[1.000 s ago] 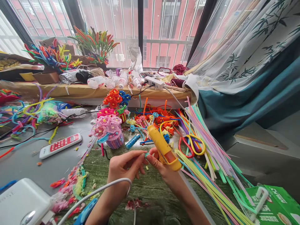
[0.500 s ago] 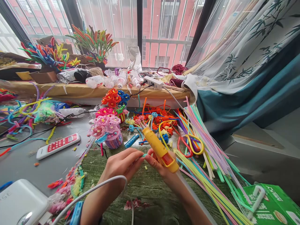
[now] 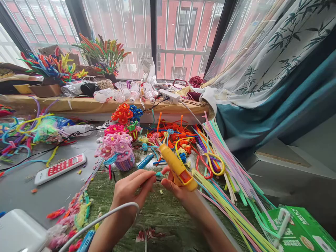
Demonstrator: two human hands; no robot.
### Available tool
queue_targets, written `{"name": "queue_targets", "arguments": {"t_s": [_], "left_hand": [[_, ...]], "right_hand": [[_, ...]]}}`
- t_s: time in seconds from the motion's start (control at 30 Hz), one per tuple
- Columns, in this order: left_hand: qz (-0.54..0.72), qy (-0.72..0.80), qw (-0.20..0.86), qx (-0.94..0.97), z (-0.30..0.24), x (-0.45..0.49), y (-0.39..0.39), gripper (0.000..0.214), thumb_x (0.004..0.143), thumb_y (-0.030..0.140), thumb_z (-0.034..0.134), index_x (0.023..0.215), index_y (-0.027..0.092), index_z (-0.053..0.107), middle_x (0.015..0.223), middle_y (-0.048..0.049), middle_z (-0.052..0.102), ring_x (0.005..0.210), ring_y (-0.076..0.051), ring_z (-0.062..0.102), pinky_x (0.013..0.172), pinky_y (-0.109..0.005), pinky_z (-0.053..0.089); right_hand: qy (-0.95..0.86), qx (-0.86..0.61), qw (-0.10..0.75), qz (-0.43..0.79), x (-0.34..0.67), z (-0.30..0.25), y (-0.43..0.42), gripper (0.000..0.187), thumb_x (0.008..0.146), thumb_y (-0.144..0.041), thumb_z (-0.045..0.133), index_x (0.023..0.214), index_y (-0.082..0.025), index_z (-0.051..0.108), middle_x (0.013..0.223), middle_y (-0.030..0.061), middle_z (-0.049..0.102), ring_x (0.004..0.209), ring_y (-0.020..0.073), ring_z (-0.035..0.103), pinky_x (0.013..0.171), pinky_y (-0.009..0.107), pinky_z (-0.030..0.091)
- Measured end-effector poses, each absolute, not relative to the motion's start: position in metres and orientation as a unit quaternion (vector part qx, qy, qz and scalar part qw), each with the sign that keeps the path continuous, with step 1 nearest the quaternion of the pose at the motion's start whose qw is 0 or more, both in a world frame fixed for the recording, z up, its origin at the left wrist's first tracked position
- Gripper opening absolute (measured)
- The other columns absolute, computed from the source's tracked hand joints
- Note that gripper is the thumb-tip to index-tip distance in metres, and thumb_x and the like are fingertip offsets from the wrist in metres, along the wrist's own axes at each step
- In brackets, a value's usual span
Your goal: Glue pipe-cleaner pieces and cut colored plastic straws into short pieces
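Observation:
My right hand (image 3: 175,185) grips a yellow glue gun (image 3: 176,167) whose nozzle points away from me toward the window. My left hand (image 3: 132,188) pinches a small teal pipe-cleaner piece (image 3: 159,174) at its fingertips, right against the thumb of the right hand. Both hands hover over a green mat (image 3: 162,213). A white cable (image 3: 105,217) loops over my left wrist. Just beyond the left hand stands a pink pipe-cleaner flower basket (image 3: 117,148).
A fan of pastel pipe cleaners (image 3: 231,182) and red-and-yellow scissors (image 3: 210,162) lie to the right. A white remote with red keys (image 3: 59,169) lies at left. A green box (image 3: 301,231) is at lower right, a power strip (image 3: 169,95) on the sill.
The view has shifted slightly, so everything sits a little more to the left. My hands stay together; the glue gun has dropped a little and the fingers have reworked the teal piece.

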State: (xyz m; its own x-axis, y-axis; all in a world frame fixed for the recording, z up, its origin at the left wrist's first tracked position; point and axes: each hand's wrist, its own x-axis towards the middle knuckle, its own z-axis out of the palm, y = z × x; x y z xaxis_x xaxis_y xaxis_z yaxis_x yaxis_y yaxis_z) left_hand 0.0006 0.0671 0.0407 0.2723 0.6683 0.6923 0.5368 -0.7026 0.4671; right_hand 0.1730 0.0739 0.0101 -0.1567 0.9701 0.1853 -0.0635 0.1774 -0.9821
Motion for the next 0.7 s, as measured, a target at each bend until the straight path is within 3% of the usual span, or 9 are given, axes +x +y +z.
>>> {"name": "queue_targets", "arguments": {"t_s": [0.13, 0.27, 0.5, 0.7], "left_hand": [[0.511, 0.423, 0.087, 0.743, 0.046, -0.001, 0.064, 0.008, 0.084, 0.013, 0.062, 0.081, 0.019, 0.067, 0.06, 0.0051, 0.063, 0.044, -0.007, 0.057, 0.046, -0.015, 0.046], [0.538, 0.439, 0.101, 0.712, 0.049, -0.002, 0.063, 0.008, 0.084, 0.018, 0.063, 0.077, 0.02, 0.066, 0.058, 0.0055, 0.062, 0.041, -0.006, 0.054, 0.042, -0.015, 0.043], [0.511, 0.413, -0.005, 0.754, 0.053, 0.004, 0.059, 0.01, 0.083, 0.009, 0.061, 0.077, 0.017, 0.063, 0.065, 0.0036, 0.064, 0.05, -0.006, 0.057, 0.053, -0.013, 0.046], [0.495, 0.41, -0.036, 0.765, 0.046, 0.004, 0.057, 0.01, 0.084, 0.008, 0.06, 0.086, 0.018, 0.062, 0.072, 0.0016, 0.066, 0.056, -0.008, 0.061, 0.058, -0.015, 0.048]], "right_hand": [[-0.532, -0.382, 0.484, 0.581, 0.174, 0.01, 0.073, 0.027, 0.076, -0.045, 0.072, 0.079, -0.02, 0.062, 0.059, -0.0062, 0.043, 0.055, 0.0101, 0.038, 0.053, 0.025, 0.03], [-0.482, -0.314, 0.437, 0.692, 0.172, 0.008, 0.075, 0.037, 0.072, -0.047, 0.075, 0.062, -0.022, 0.05, 0.052, -0.0081, 0.038, 0.046, 0.0078, 0.027, 0.046, 0.025, 0.02], [-0.439, -0.252, 0.4, 0.764, 0.169, 0.014, 0.07, 0.045, 0.076, -0.042, 0.072, 0.056, -0.023, 0.037, 0.046, -0.0112, 0.029, 0.042, 0.0053, 0.021, 0.043, 0.024, 0.012], [-0.422, -0.293, 0.386, 0.766, 0.162, 0.019, 0.067, 0.043, 0.067, -0.041, 0.077, 0.054, -0.022, 0.041, 0.044, -0.0108, 0.031, 0.042, 0.0054, 0.021, 0.042, 0.024, 0.011]]}}
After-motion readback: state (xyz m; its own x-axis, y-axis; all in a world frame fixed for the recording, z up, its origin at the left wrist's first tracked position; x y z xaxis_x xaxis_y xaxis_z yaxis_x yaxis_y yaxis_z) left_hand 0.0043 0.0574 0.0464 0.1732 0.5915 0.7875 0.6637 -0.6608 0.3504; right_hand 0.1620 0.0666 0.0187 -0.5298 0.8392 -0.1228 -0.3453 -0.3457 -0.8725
